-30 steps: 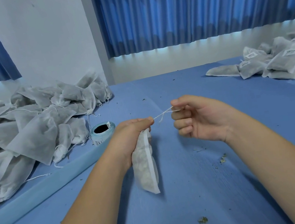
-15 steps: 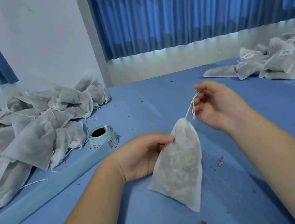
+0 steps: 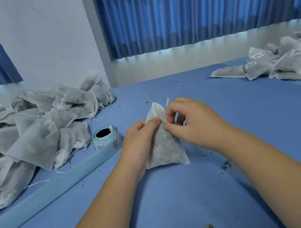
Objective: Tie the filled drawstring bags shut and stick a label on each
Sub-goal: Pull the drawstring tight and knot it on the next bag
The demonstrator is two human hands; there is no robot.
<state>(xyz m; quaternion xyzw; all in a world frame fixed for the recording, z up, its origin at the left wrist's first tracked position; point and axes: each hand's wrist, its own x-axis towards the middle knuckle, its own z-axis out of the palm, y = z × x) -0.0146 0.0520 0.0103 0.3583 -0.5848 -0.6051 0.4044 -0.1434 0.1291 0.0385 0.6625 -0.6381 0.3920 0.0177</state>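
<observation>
Left of frame: a heap of filled white drawstring bags (image 3: 32,134) is piled on the blue table (image 3: 177,197), no labels visible on them, loose strings trailing at its edges. Just right of the heap, a label roll (image 3: 106,139) lies on its side, barcode print visible on its outer wrap. A pale blue strip (image 3: 50,189) runs from the roll toward the lower left corner.

Centre of frame: one filled bag (image 3: 165,150) stands upright, bottom edge on the table, between both hands. The left hand (image 3: 139,134) is clasped on the bag's left side below the gathered neck, the thumb pressed against the fabric. The right hand (image 3: 195,125) is curled at the neck, with the white drawstring (image 3: 167,101) pinched between thumb and fingertips. A knot cannot be made out.

Lower right: dried herb crumbs (image 3: 208,227) are scattered on the table.

Upper right: a second heap of bags (image 3: 283,62) is seen, flat – several with white barcode labels stuck on.
</observation>
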